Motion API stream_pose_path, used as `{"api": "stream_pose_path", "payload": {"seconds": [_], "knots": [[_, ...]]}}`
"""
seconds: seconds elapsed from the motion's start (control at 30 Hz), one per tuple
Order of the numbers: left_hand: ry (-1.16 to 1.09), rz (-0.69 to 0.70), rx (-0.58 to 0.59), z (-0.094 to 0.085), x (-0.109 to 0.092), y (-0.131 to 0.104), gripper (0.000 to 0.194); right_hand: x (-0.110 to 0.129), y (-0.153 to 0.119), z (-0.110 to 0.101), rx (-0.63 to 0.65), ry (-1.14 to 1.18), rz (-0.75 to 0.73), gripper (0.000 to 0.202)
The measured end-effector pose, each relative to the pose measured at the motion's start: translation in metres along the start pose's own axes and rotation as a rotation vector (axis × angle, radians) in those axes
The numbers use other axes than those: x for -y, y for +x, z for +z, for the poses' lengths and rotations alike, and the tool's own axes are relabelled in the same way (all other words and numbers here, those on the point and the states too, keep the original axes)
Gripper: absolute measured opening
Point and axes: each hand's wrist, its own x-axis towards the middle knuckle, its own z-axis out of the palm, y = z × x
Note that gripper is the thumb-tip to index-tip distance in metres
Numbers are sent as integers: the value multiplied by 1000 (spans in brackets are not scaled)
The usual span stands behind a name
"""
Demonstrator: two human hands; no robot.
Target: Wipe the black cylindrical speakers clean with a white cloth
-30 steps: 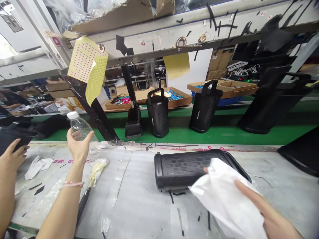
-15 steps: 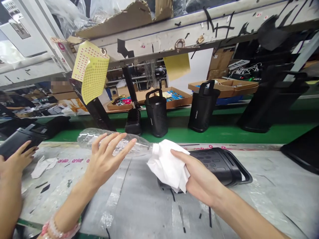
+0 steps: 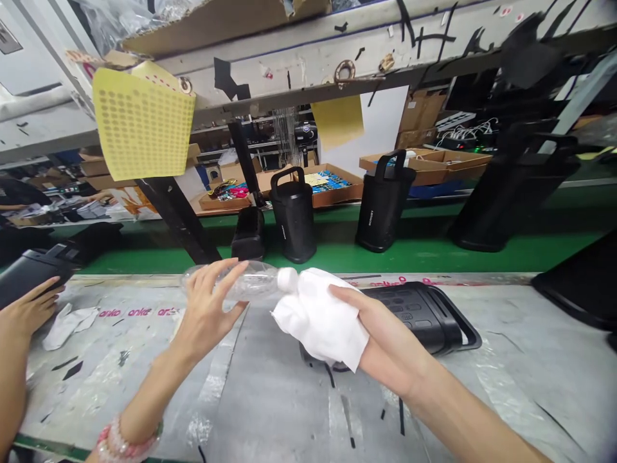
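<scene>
Head view: you're seemingly wetting a crumpled white cloth (image 3: 321, 315).
Left hand (image 3: 205, 312) is gripping a clear plastic bottle (image 3: 260, 280), right hand (image 3: 390, 337) the cloth; a black oblong speaker (image 3: 436, 315) lying behind is probably needing wiping.

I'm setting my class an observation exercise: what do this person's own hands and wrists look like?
The left hand and right hand are ungloved, and no sleeves show. Beaded bracelets in pink and pale, translucent tones circle the left wrist; nothing shows on the right.
</scene>
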Motion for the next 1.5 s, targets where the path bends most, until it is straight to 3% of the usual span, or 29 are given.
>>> {"api": "stream_pose_path", "payload": {"seconds": [0.07, 0.17, 0.23, 0.33, 0.4, 0.47, 0.57, 0.6, 0.67, 0.73, 0.77, 0.8, 0.87, 0.9, 0.97, 1.03, 1.1, 1.17, 1.27, 1.3, 1.33, 1.43, 1.47, 1.5], "knots": [[-213, -252, -33, 13, 10, -7, 66, 9, 0, -4, -32, 14, -21, 35], [-508, -724, -212, 31, 33, -15, 80, 28, -4, -16, -139, -2, -144, 37], [-572, -923, -302, 40, 49, -20, 90, 42, -8, -26, -220, -20, -260, 36], [-569, -1029, -323, 48, 63, -25, 94, 57, -13, -38, -331, -65, -358, 34], [-581, -1067, -296, 48, 64, -27, 93, 63, -14, -44, -378, -106, -410, 32], [-574, -1103, -260, 43, 61, -26, 99, 64, -12, -49, -416, -176, -553, 32], [-459, -1109, -254, 29, 46, -20, 115, 58, -6, -56, -474, -444, -874, 31], [-378, -1086, -294, 24, 36, -17, 118, 54, -3, -58, -486, -581, -928, 30], [-212, -985, -429, 18, 8, -10, 115, 45, 5, -63, -478, -884, -898, 28], [-278, -866, -499, 22, -30, -4, 87, 36, 12, -69, -365, -1176, -778, 28], [-449, -813, -393, 29, -51, -2, 67, 34, 15, -71, -263, -1323, -748, 28], [-677, -838, -212, 38, -70, -2, 53, 33, 18, -74, -139, -1467, -748, 30], [-1210, -1014, 153, 60, -101, -5, 45, 36, 20, -80, 112, -1704, -828, 40], [-1311, -1029, 221, 71, -111, -8, 41, 39, 20, -82, 213, -1785, -873, 44], [-1444, -1045, 284, 88, -121, -14, 36, 46, 20, -85, 335, -1868, -910, 46], [-1507, -1034, 273, 97, -120, -20, 33, 49, 20, -86, 339, -1909, -907, 48], [-1571, -1024, 264, 100, -117, -23, 32, 48, 22, -85, 303, -1952, -947, 56], [-1608, -1015, 260, 100, -113, -24, 32, 48, 21, -87, 346, -1976, -1016, 63], [-1642, -1012, 275, 99, -113, -24, 32, 60, 8, -96, 493, -1857, -896, 55], [-1653, -1010, 276, 99, -114, -24, 33, 67, 2, -100, 436, -1768, -825, 45], [-1664, -1009, 272, 99, -115, -24, 34, 74, -5, -103, 289, -1663, -793, 35], [-1690, -1002, 235, 98, -119, -24, 38, 88, -20, -105, -451, -1300, -892, 24], [-1698, -999, 224, 98, -120, -24, 39, 87, -21, -103, -651, -1216, -928, 28], [-1705, -992, 212, 98, -121, -24, 39, 82, -21, -100, -772, -1185, -940, 32]]}}
